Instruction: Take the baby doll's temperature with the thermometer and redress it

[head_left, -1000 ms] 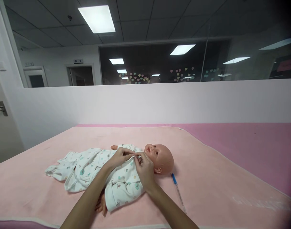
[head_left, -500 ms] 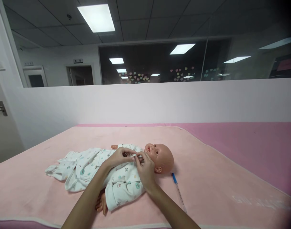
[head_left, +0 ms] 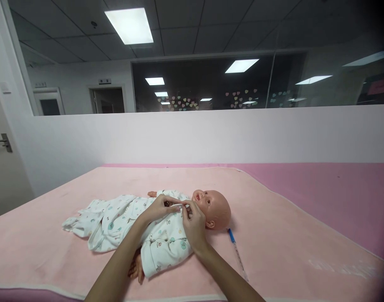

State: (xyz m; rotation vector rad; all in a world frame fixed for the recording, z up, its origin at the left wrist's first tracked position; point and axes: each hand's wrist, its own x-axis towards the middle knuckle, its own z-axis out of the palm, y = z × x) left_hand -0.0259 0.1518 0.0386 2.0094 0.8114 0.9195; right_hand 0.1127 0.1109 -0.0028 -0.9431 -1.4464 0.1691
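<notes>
Doll (head_left: 163, 235) lay on its back, lower centre of frame: bald, white outfit (head_left: 168, 247) dotted with small prints. Left hand (head_left: 160, 207), right hand (head_left: 194, 224): fingers clamped on outfit near neck.

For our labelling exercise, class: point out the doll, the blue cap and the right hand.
Doll (head_left: 167, 228): head view, on its clothed torso.
Blue cap (head_left: 231, 235): head view, on its middle.
Right hand (head_left: 194, 224): head view, on the back of the hand.
</notes>
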